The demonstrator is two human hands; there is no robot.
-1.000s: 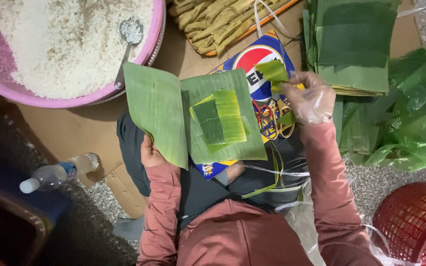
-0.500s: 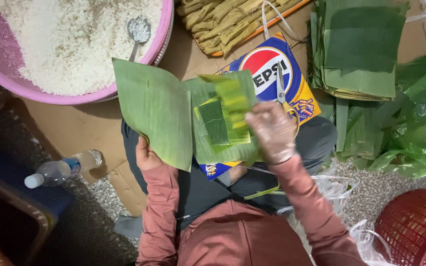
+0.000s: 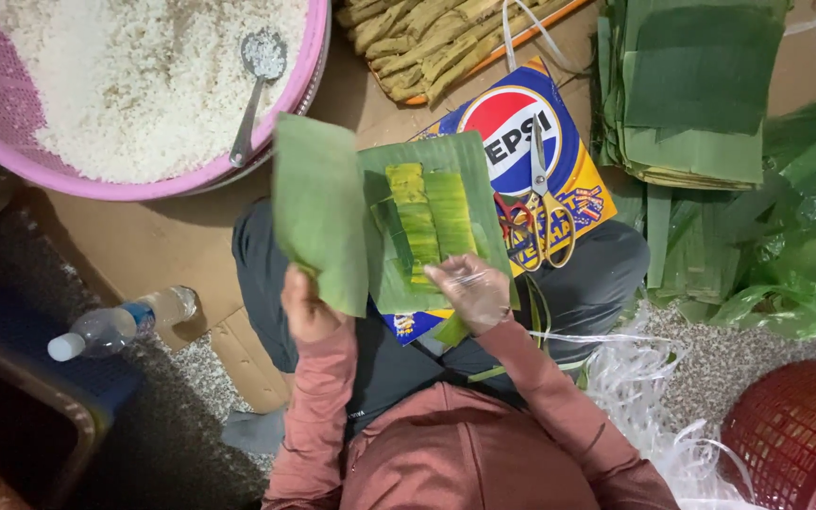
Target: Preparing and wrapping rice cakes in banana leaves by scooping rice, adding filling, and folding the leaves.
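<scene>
Left hand [image 3: 306, 307] is gripping the big banana leaf [image 3: 318, 208] mid-frame, fingers closed on its bottom edge. Gloved right hand [image 3: 472, 293] is pinching the layered leaf strips [image 3: 422, 222] beside it, center frame.

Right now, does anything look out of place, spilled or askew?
Mostly orderly. A plastic water bottle lies on its side on the floor. Loose white plastic strips sprawl by the red basket. The left hand and gloved right hand hold layered banana leaves evenly.

Bare cardboard [image 3: 144, 241] left of leaves [image 3: 380, 217] is passable; rice basin [image 3: 96, 179] blocks beyond, scissors [image 3: 540, 212] right.
</scene>
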